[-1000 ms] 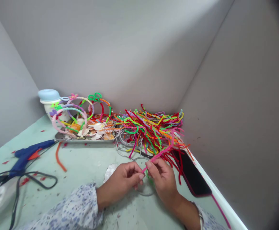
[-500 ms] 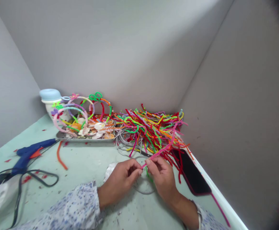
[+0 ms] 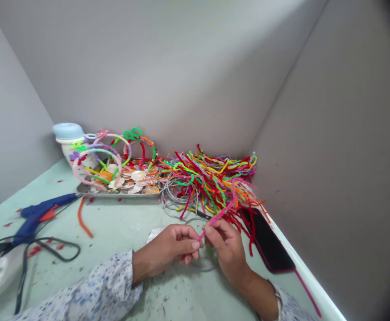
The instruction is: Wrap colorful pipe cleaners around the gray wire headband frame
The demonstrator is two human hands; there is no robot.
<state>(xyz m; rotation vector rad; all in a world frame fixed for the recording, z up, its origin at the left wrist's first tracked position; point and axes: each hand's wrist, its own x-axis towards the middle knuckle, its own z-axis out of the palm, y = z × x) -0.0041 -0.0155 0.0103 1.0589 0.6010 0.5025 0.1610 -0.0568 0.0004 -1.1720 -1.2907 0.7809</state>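
A pink pipe cleaner [image 3: 226,208] runs up and to the right from between my hands. My left hand [image 3: 171,249] pinches its lower end between thumb and fingers. Just beside it, my right hand [image 3: 226,249] grips the same pipe cleaner a little higher up. Under and behind my right hand lies a wire hoop [image 3: 201,269], with a bit of green near it, partly hidden by the fingers. Beyond the hands is a heap of colourful pipe cleaners [image 3: 211,178], with coiled grey wire [image 3: 173,191] at its left side.
A metal tray [image 3: 114,195] holds shell-like pieces and decorated hoops [image 3: 119,162], beside a blue-lidded bottle [image 3: 68,138]. At the left lie a blue glue gun [image 3: 36,218] with its cord and an orange pipe cleaner [image 3: 84,218]. A black phone [image 3: 270,245] rests at the right edge.
My left hand has turned and its thumb now lies flatter along the fingers. The pink pipe cleaner's far end has swung left and down. My right hand has barely moved.
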